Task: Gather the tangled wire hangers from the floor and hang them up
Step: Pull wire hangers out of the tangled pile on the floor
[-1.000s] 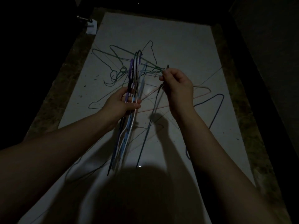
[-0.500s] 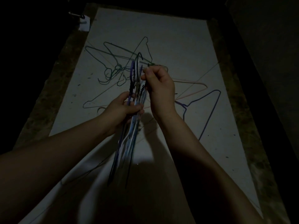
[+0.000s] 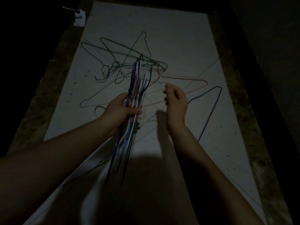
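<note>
Here, left hand (image 3: 121,109) grasps hanger bunch (image 3: 129,135); right hand (image 3: 176,103) blurry, cannot tell its grip; floor hangers (image 3: 116,64) dim, tangled

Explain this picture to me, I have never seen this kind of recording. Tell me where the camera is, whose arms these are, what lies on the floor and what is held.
No machine here: a person wears a camera on the head, so you look down along both bare arms. The left hand grips a bundle of wire hangers, hooks pointing away. The right hand hovers beside it, fingers curled; the blur hides whether it pinches anything. On the pale floor sheet lie green hangers in a tangle, a pink hanger and a blue hanger.
</note>
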A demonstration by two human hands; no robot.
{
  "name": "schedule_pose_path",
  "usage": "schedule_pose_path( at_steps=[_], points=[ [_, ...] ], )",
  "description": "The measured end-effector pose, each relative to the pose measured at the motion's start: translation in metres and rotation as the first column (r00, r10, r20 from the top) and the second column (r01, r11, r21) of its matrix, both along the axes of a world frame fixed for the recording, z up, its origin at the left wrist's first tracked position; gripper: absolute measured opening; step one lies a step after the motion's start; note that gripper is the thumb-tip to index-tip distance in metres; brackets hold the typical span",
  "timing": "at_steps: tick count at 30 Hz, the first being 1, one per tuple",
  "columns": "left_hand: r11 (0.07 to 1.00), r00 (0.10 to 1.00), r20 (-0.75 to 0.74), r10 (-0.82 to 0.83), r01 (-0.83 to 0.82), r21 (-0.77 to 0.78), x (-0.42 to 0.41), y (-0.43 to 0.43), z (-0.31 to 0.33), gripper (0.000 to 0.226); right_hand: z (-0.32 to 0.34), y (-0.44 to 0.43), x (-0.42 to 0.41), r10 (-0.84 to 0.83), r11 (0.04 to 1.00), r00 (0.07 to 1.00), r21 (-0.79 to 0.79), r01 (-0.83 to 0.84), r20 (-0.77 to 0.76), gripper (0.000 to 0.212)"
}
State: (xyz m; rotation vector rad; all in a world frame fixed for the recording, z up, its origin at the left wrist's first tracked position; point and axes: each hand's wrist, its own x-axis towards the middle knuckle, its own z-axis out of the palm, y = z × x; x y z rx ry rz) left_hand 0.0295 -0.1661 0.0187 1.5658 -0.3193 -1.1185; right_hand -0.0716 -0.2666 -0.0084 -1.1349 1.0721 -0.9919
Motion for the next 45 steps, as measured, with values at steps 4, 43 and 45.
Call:
schedule_pose_path(
  at_steps=[4, 43, 45],
  points=[
    [1.0, 1.0, 0.02, -0.014, 0.013, 0.007, 0.002, -0.001, -0.007, 0.033, -0.055, -0.012, -0.036, -0.218, 0.963, 0.963, 0.127, 0.238, -0.157, 0.012],
    [0.999, 0.999, 0.041, 0.023, -0.022, -0.028, -0.006, -0.01, -0.028, 0.033, -0.123, -0.033, -0.091, -0.369, 0.877, 0.786, 0.095, 0.471, -0.496, 0.026],
    [0.999, 0.999, 0.027, 0.025, -0.024, -0.041, -0.006, -0.012, -0.025, 0.032, -0.112, -0.028, -0.083, -0.419, 0.855, 0.816, 0.129, 0.502, -0.398, 0.02]
  ],
)
